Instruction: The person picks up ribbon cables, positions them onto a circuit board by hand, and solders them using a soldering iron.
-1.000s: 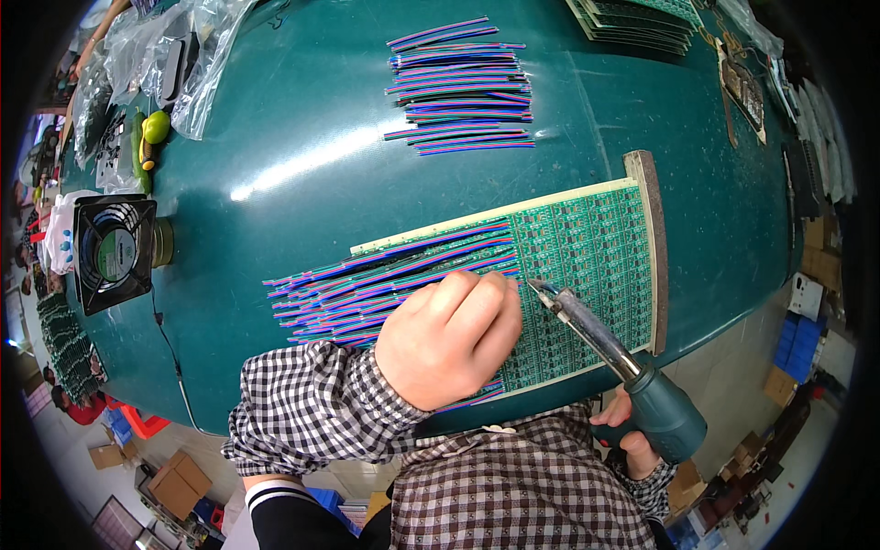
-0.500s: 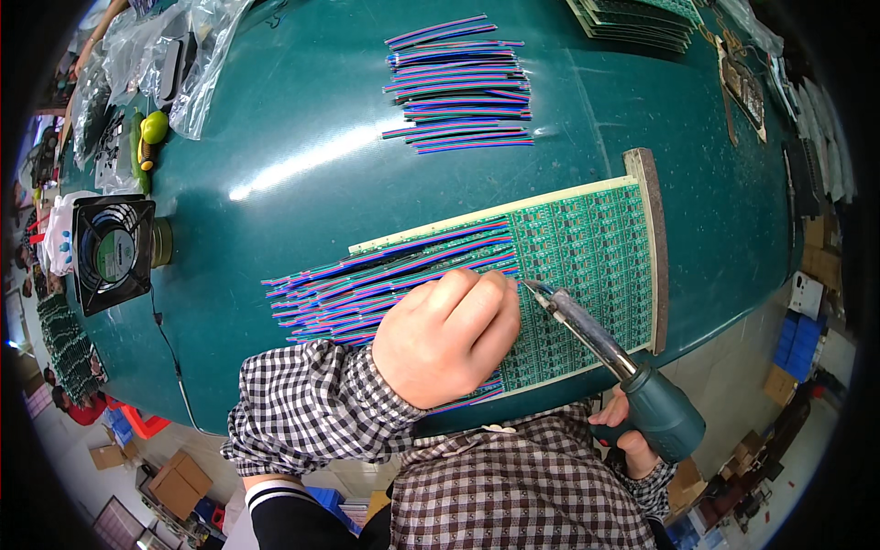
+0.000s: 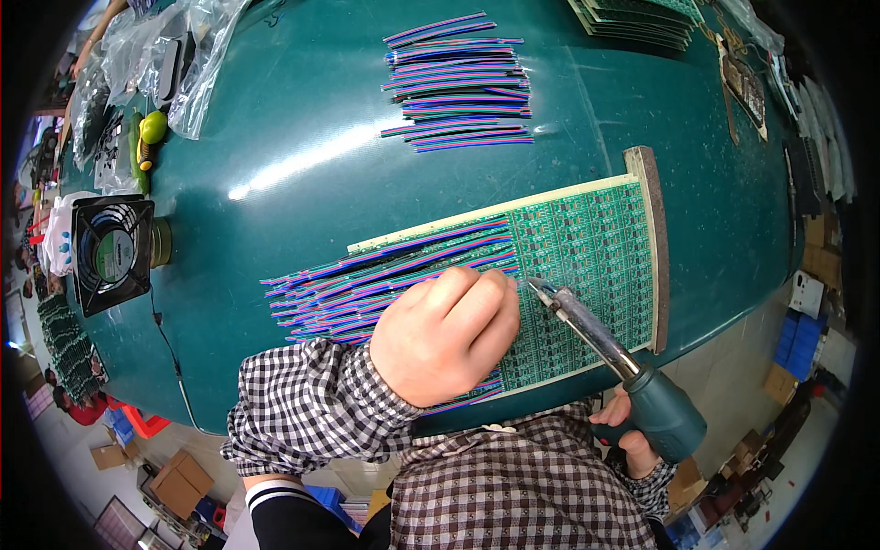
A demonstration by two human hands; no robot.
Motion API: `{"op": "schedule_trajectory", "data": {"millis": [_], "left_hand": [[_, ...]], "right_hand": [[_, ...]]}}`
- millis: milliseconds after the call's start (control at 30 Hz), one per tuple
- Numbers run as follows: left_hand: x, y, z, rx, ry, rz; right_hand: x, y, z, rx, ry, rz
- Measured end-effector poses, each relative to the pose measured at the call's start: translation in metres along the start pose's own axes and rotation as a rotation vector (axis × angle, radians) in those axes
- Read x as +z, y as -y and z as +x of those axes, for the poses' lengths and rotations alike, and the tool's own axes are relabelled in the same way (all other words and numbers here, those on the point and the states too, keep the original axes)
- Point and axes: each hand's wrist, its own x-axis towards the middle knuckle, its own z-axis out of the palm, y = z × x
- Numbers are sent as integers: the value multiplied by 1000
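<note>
Short multicoloured ribbon wires [image 3: 367, 268] lie in rows on the left part of a green circuit board panel [image 3: 587, 247], their right ends at its solder pads. Over them my left hand [image 3: 445, 332] is closed, thumb and fingers pinched at the end of a ribbon wire; its fingertips are mostly hidden. At the lower right my right hand [image 3: 632, 435] grips a soldering iron [image 3: 667, 417] by its dark green handle. The iron's metal tip points up and left, just right of my left fingertips, close above the panel.
A pile of ribbon wires [image 3: 463, 87] lies at the far middle of the green table [image 3: 302, 183]. A black fan [image 3: 115, 252] stands at the left, near plastic bags [image 3: 206, 73]. More circuit panels [image 3: 632, 23] are stacked far right. A brown bar [image 3: 653, 247] borders the panel's right edge.
The soldering iron's tip has shifted slightly right, away from my left fingertips. My left hand stays in nearly the same place.
</note>
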Motion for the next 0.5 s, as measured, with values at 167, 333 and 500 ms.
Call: {"op": "schedule_trajectory", "data": {"millis": [167,333,500], "left_hand": [[0,0,0,6,-3,2],[0,-1,1,14,-4,10],[-1,-1,0,16,-1,17]], "right_hand": [[-10,-1,-7,104,85,-135],[-5,-5,4,-119,61,-158],[2,0,0,-41,5,-41]]}}
